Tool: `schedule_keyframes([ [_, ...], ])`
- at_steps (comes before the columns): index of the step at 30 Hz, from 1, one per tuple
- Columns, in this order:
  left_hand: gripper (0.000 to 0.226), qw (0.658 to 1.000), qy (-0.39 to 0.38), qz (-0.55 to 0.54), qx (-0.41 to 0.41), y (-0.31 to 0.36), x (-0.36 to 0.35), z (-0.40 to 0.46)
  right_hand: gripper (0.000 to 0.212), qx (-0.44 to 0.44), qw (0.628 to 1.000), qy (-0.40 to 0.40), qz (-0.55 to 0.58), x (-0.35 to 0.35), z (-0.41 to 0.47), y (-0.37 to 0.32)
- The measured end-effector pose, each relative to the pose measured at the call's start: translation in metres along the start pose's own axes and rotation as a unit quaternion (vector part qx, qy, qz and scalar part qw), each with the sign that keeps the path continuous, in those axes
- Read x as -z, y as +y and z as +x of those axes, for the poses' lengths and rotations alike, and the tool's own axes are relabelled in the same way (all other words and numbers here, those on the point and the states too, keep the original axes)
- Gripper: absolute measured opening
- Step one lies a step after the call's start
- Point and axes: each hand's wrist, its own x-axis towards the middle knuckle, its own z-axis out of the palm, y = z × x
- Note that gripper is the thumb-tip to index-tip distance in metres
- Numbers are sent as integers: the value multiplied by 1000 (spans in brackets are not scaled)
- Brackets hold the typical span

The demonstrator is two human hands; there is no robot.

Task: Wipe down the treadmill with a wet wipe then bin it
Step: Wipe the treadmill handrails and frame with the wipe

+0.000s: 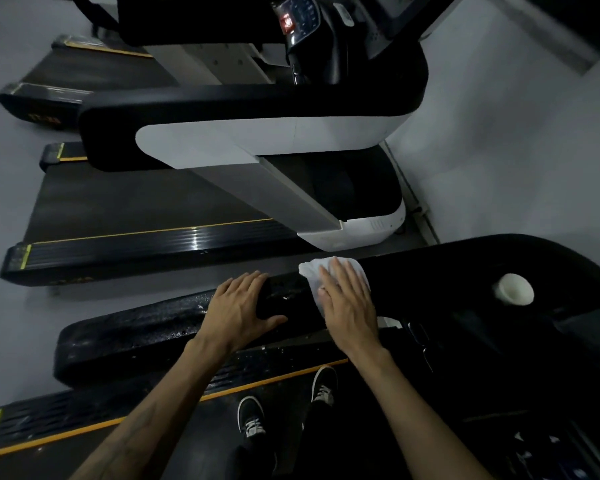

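Wiping is under way: the right hand (349, 299), fingers flat, presses the wet wipe (317, 271) onto the treadmill's handrail (160, 327); the left hand (239, 310) grips the rail. Binning remains.

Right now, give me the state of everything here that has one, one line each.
wet wipe: spread flat on the handrail, under the right hand.
right hand: fingers straight, pressing the wipe.
left hand: gripping the handrail beside the wipe.
handrail: glistening with wet patches.
white cup: upright in the console holder.
neighbouring treadmill's display: lit red.
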Motion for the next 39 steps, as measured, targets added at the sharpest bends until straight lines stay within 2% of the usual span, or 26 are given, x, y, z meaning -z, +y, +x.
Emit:
schedule_keyframes([
  [3, 95, 1000, 0, -10, 4, 1, 1, 1, 53, -24, 1000, 9, -11, -7, -15, -12],
  [8, 95, 1000, 16, -18, 4, -1, -2, -2, 50, 59, 998, -22, -5, -7, -2, -11],
  [14, 94, 999, 26, -26, 14, 0, -7, -3, 53, -38, 999, -13, -12, -6, -9, -15],
  [20, 93, 999, 25, -39, 18, 0, -7, -3, 51, 56, 997, -59, -13, -2, 14, -9],
  [25, 93, 998, 30, -45, 21, 1, -7, -4, 56, -35, 998, -44, -41, 2, 6, -13],
  [28, 93, 998, 27, -47, 18, 0, -7, -3, 54, 10, 999, -45, -28, -1, 1, -25],
  [31, 93, 998, 25, -51, 17, -1, -6, -2, 55, 45, 995, -90, -24, 3, 21, -18],
  [34, 93, 998, 28, -53, 20, -1, -7, -3, 63, 15, 992, -117, -42, 7, 40, -10],
  [37, 93, 998, 27, -51, 22, 0, -7, -2, 59, -36, 993, -87, -76, 9, 37, -18],
  [39, 93, 998, 26, -53, 23, 1, -7, -1, 55, -42, 995, -74, -58, 5, 31, -30],
])
